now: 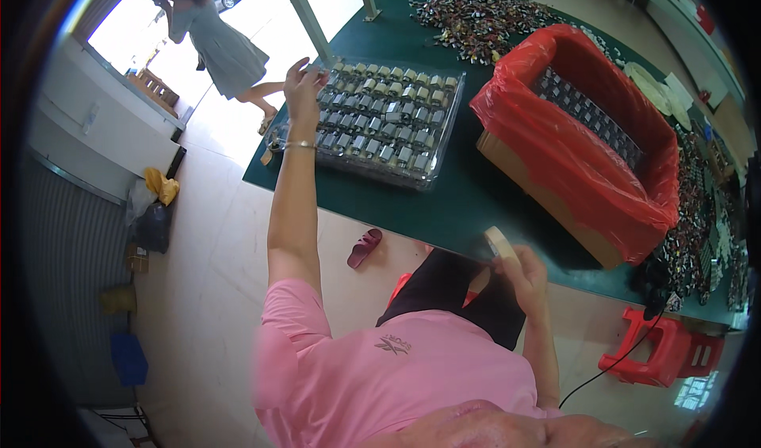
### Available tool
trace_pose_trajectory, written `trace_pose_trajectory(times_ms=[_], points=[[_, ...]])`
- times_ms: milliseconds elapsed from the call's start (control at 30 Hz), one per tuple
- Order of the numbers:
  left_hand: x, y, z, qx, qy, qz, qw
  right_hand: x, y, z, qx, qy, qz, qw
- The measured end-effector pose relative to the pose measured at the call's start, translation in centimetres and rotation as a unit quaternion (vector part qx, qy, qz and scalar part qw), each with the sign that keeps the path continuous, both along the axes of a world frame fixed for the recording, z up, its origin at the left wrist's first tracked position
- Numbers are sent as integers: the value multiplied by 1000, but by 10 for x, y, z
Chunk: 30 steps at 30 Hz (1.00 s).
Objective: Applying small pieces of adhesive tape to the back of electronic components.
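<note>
My right hand (525, 277) is closed around a cream-coloured roll of tape (500, 245) at the table's front edge. At the left end of a clear plastic tray (432, 180), my left hand (301, 91) is raised with its fingers loosely bent and apart. I see no object in it, though the fingertips are small in view. Rows of small silver, box-shaped metal parts (372, 123) fill the tray, which looks like several layers stacked. The tray lies flat on the green table (452, 218).
To the right stands a cardboard box (547, 202) lined with a red plastic bag (547, 139), holding another tray of parts (587, 115). Heaps of small parts (483, 20) cover the table's far side. A red stool (650, 345) stands below. A person (214, 40) walks at the far left.
</note>
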<state>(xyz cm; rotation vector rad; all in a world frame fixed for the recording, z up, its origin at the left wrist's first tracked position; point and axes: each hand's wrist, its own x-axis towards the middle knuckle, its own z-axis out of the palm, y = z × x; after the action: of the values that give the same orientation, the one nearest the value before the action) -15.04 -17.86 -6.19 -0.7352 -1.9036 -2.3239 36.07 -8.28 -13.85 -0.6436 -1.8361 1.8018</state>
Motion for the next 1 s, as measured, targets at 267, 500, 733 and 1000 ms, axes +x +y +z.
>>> trace_pose_trajectory(times_ms=[267, 500, 733, 1000], points=[[230, -87, -39, 2, -341, -278, 898, -1, -6, 18, -184, 13, 56, 981], [326, -86, -97, -112, -313, -301, 894, -21, -29, -3, -176, -61, 109, 976], [357, -76, -103, -256, -59, -281, 923, -3, -38, -22, -85, -142, 73, 983], [378, -63, -133, -270, 114, -256, 921, 12, -42, -41, -1, -193, 55, 980]])
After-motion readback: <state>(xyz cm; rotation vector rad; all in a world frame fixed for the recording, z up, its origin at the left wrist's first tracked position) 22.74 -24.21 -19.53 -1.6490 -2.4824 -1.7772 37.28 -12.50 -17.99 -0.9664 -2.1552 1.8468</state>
